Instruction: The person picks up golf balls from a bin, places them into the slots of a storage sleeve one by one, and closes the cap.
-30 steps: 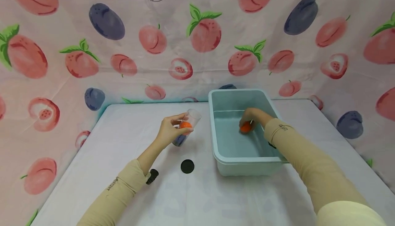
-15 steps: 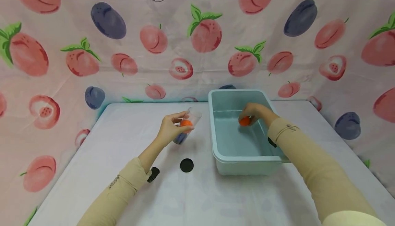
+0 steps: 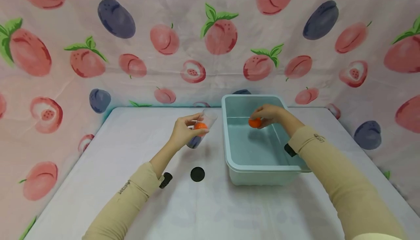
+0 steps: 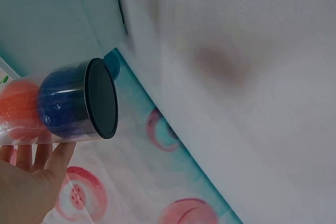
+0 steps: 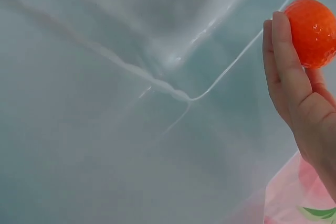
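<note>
A tilted clear tube (image 3: pixel 209 119) with two balls (image 4: pixel 59 100) is near an orange ball (image 3: pixel 254 122).

Orange ball (image 5: pixel 316 32) in the right hand (image 5: pixel 308 109)

Screened-off tabletop workspace, pale pink fruit-print cloth (image 3: pixel 211 65) curtaining three sides of a white-topped table (image 3: pixel 210 207), wider room hidden

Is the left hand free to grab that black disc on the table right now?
Probably not: the left hand is gripping the clear tube. But the black disc lies nearby on the table with nothing visible covering it, so without the tube the way looks free.
</note>
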### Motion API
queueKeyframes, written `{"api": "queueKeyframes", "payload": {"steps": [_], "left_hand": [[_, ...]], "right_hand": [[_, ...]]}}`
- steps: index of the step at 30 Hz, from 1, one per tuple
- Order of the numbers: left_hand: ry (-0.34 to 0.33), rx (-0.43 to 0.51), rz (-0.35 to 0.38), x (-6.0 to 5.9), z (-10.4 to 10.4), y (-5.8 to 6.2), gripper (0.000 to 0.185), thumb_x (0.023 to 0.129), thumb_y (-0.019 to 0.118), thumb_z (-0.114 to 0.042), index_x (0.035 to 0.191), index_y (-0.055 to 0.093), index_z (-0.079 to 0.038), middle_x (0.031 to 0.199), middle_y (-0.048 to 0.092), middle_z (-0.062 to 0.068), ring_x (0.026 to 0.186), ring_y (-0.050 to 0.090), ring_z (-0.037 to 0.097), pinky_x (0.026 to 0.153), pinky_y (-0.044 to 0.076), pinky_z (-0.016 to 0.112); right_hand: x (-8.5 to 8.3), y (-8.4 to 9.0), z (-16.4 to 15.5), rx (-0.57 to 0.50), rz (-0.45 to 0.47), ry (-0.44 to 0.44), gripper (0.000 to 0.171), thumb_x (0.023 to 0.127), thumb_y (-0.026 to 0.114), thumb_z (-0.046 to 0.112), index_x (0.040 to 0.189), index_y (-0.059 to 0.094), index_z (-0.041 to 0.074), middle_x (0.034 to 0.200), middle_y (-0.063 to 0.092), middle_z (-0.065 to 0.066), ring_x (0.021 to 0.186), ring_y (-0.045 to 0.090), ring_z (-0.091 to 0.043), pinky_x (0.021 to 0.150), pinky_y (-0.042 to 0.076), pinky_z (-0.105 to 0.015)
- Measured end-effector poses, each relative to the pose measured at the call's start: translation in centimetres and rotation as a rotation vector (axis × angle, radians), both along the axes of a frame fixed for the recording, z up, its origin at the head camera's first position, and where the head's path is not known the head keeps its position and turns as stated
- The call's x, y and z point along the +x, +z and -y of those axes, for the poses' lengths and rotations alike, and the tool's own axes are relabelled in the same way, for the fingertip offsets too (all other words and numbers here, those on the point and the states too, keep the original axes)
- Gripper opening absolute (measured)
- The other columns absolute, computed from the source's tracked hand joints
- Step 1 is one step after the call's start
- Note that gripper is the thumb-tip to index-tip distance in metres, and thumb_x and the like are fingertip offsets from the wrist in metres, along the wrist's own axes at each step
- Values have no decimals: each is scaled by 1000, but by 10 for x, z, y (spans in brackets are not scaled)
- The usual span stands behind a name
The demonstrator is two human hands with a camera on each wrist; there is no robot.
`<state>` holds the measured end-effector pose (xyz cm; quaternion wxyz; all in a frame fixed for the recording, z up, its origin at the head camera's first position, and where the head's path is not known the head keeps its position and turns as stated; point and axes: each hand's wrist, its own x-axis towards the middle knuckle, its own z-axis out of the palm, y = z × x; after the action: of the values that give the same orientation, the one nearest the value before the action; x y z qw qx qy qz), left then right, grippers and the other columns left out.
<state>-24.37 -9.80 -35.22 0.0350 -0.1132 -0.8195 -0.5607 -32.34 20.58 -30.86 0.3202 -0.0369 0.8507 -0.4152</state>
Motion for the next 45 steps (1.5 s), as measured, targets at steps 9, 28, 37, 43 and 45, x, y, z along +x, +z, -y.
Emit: {"api": "queueKeyframes", "payload": {"steps": [9,28,37,43,45], "left_hand": [[12,22,8,0,2,2,59,76,79,-12,131,57,-10,122,63,17,107,60,33,89,54,41],[24,28,49,2,3,-3,60,75,79,-12,131,56,-10,121,64,16,112,58,30,89,54,40],[10,28,41,1,-4,-7,60,75,80,-13,131,57,-11,120,64,16,111,59,29,91,53,40],[-5,29,32,0,-5,-8,59,76,79,-12,130,57,-11,121,63,18,108,60,31,88,55,39],[-7,29,35,-1,-5,-8,58,76,79,-11,130,57,-10,122,63,18,107,60,32,88,55,39]], "right_hand": [[7,6,11,-87,0,14,49,96,48,14,136,35,-12,134,38,-24,103,51,-25,97,49,-40],[24,8,34,-285,18,-70,46,96,49,10,136,37,-8,134,38,-22,106,52,-29,98,47,-42],[30,14,36,-396,44,-143,43,97,47,12,135,37,-6,133,40,-19,104,52,-28,89,54,-33],[40,21,37,-447,58,-147,43,98,46,13,136,37,-6,133,40,-18,110,51,-32,100,44,-42],[42,23,39,-457,57,-151,43,98,47,13,136,37,-5,133,40,-18,111,51,-32,101,42,-43]]}}
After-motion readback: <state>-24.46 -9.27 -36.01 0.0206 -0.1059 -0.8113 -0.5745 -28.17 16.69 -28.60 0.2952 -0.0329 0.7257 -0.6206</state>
